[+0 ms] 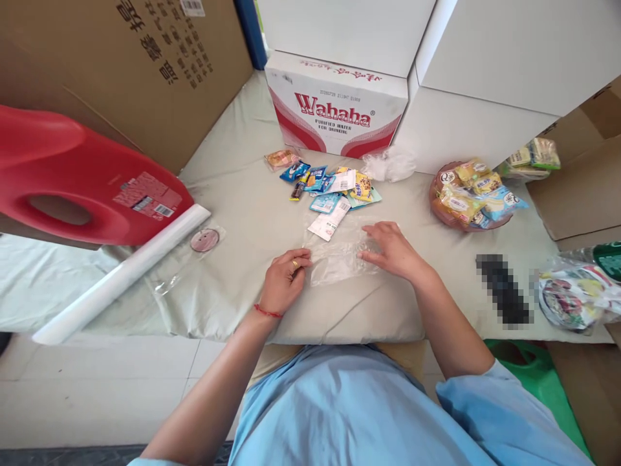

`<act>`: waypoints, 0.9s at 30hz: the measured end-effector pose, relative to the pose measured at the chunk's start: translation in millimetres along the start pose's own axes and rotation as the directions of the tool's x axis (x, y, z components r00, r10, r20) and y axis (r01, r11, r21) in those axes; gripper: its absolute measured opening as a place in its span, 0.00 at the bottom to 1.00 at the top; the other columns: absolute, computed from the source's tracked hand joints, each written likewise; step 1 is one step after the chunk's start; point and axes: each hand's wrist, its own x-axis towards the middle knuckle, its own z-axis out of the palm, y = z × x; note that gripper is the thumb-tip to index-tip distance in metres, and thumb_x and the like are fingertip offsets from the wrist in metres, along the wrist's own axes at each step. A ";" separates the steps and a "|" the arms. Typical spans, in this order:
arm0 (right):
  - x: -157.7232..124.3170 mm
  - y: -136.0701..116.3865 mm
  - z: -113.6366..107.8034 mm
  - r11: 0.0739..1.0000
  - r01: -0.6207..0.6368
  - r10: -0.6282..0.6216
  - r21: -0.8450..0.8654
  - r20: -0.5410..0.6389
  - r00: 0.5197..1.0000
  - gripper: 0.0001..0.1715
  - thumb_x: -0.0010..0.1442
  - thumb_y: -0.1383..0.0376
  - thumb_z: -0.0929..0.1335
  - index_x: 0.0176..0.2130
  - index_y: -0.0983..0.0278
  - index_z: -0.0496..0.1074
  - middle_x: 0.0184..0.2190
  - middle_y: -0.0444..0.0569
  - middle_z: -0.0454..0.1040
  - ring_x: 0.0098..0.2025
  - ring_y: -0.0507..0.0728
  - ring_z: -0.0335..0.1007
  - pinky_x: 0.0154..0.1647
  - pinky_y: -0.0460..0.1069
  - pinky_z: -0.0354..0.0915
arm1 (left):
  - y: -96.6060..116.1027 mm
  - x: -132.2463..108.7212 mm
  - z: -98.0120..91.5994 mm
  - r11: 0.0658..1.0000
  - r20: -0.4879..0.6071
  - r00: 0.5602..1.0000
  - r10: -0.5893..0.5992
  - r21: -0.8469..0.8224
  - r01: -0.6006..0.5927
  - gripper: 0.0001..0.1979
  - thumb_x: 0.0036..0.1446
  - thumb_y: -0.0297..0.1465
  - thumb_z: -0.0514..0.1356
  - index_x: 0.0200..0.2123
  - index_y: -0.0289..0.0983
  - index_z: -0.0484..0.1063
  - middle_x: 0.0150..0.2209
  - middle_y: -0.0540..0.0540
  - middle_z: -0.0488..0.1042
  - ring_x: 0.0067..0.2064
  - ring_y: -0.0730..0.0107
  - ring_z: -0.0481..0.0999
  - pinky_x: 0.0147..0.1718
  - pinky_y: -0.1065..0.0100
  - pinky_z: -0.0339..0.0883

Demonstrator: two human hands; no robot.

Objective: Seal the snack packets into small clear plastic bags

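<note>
A clear plastic bag lies flat on the cloth-covered table between my hands. My left hand, with a ring and a red wrist string, is closed at the bag's left edge; its curled fingers hide part of the grip. On the bag's right side rests my right hand, thumb and fingers apart, touching the film. Just beyond the bag is a loose pile of small wrapped snacks: a white packet, a blue packet, a yellow packet and a dark-wrapped bar.
A glass bowl of packaged snacks stands at right, near a blurred black object. Crumpled plastic lies before a Wahaha carton. At left are a white film roll, a round lid-like disc and a red jug.
</note>
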 end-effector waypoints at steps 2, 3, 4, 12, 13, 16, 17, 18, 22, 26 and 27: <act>3.3 -1.2 2.4 0.999 -0.038 0.038 -0.001 0.142 0.989 0.21 0.61 0.59 0.76 0.52 0.63 0.78 0.38 0.52 0.79 0.50 0.66 0.71 0.51 0.57 0.67 | 3.5 0.7 -0.1 0.999 0.012 1.000 0.014 0.038 -0.015 0.13 0.60 0.27 0.55 0.39 0.41 0.80 0.53 0.45 0.82 0.55 0.62 0.81 0.57 0.55 0.72; 1.1 -1.6 1.3 0.999 -0.044 0.042 0.007 0.174 0.984 0.13 0.62 0.63 0.75 0.47 0.63 0.79 0.33 0.50 0.77 0.45 0.64 0.71 0.47 0.54 0.67 | 5.4 1.3 -0.1 0.998 0.018 1.000 0.019 0.055 -0.020 0.12 0.59 0.27 0.55 0.38 0.41 0.79 0.53 0.44 0.82 0.54 0.62 0.81 0.57 0.55 0.72; -3.8 -2.4 -1.2 0.999 -0.034 0.029 0.023 0.174 0.984 0.07 0.63 0.65 0.73 0.43 0.63 0.79 0.30 0.48 0.75 0.42 0.62 0.70 0.45 0.53 0.66 | 7.2 2.0 0.1 0.997 0.024 0.999 0.023 0.067 -0.024 0.12 0.59 0.27 0.55 0.37 0.41 0.79 0.53 0.44 0.82 0.54 0.61 0.81 0.56 0.54 0.71; -105.9 -27.8 -10.0 0.963 0.248 -0.252 -0.103 -0.031 0.967 0.09 0.70 0.68 0.67 0.44 0.62 0.78 0.32 0.51 0.73 0.42 0.61 0.67 0.45 0.56 0.65 | 12.9 6.2 -1.4 0.999 0.075 0.997 -0.002 0.042 -0.001 0.10 0.57 0.27 0.53 0.32 0.39 0.76 0.57 0.43 0.80 0.54 0.60 0.82 0.58 0.52 0.69; -119.5 -32.8 -6.8 0.955 0.277 -0.277 -0.107 0.013 0.961 0.10 0.70 0.70 0.67 0.46 0.61 0.78 0.34 0.51 0.74 0.44 0.62 0.68 0.47 0.57 0.65 | 14.0 6.4 -2.1 0.999 0.081 0.997 -0.008 0.037 0.005 0.11 0.59 0.29 0.53 0.32 0.39 0.76 0.57 0.43 0.80 0.54 0.59 0.81 0.58 0.52 0.68; -147.8 -49.2 -5.7 0.942 0.335 -0.318 -0.007 0.298 0.900 0.15 0.69 0.71 0.67 0.52 0.60 0.78 0.42 0.53 0.78 0.52 0.63 0.70 0.53 0.59 0.68 | 18.2 7.3 -3.8 0.999 0.093 0.995 -0.033 0.030 0.030 0.16 0.66 0.36 0.52 0.29 0.39 0.75 0.57 0.43 0.81 0.56 0.58 0.81 0.59 0.51 0.67; -152.3 -53.9 -10.6 0.945 0.324 -0.312 0.039 0.402 0.861 0.15 0.70 0.69 0.67 0.53 0.59 0.78 0.47 0.53 0.79 0.56 0.64 0.70 0.56 0.60 0.68 | 19.4 7.8 -4.0 0.999 0.096 0.995 -0.040 0.028 0.037 0.19 0.68 0.39 0.52 0.27 0.39 0.73 0.57 0.43 0.81 0.56 0.58 0.80 0.59 0.51 0.67; -154.3 -57.5 -18.3 0.952 0.298 -0.296 0.076 0.487 0.822 0.15 0.70 0.67 0.68 0.54 0.58 0.78 0.52 0.53 0.78 0.59 0.64 0.69 0.58 0.60 0.69 | 20.4 8.3 -4.0 0.999 0.099 0.994 -0.045 0.027 0.043 0.22 0.68 0.41 0.52 0.24 0.39 0.71 0.57 0.43 0.81 0.56 0.57 0.81 0.59 0.51 0.66; -140.4 -55.9 -60.8 0.972 0.153 -0.232 0.180 0.592 0.772 0.20 0.72 0.61 0.68 0.61 0.55 0.74 0.60 0.53 0.76 0.59 0.61 0.73 0.57 0.55 0.72 | 21.1 9.8 -2.4 0.997 0.130 0.990 -0.060 0.047 0.054 0.24 0.63 0.40 0.57 0.16 0.38 0.60 0.60 0.43 0.79 0.55 0.56 0.80 0.58 0.49 0.65; -99.7 -41.8 -66.0 0.985 0.012 -0.074 0.173 0.355 0.932 0.17 0.75 0.62 0.64 0.58 0.58 0.75 0.50 0.52 0.80 0.51 0.58 0.78 0.52 0.52 0.73 | 20.8 8.2 -3.6 0.996 0.193 0.979 -0.062 0.081 0.047 0.13 0.54 0.33 0.59 0.19 0.38 0.63 0.64 0.44 0.75 0.59 0.54 0.78 0.61 0.48 0.63; -87.7 -40.8 -58.3 0.995 -0.028 -0.001 0.099 0.278 0.961 0.16 0.74 0.64 0.64 0.55 0.59 0.77 0.48 0.52 0.81 0.50 0.58 0.77 0.52 0.53 0.72 | 20.9 7.2 -4.8 0.996 0.207 0.976 -0.062 0.083 0.046 0.11 0.53 0.32 0.59 0.20 0.39 0.64 0.65 0.44 0.74 0.61 0.53 0.77 0.62 0.47 0.63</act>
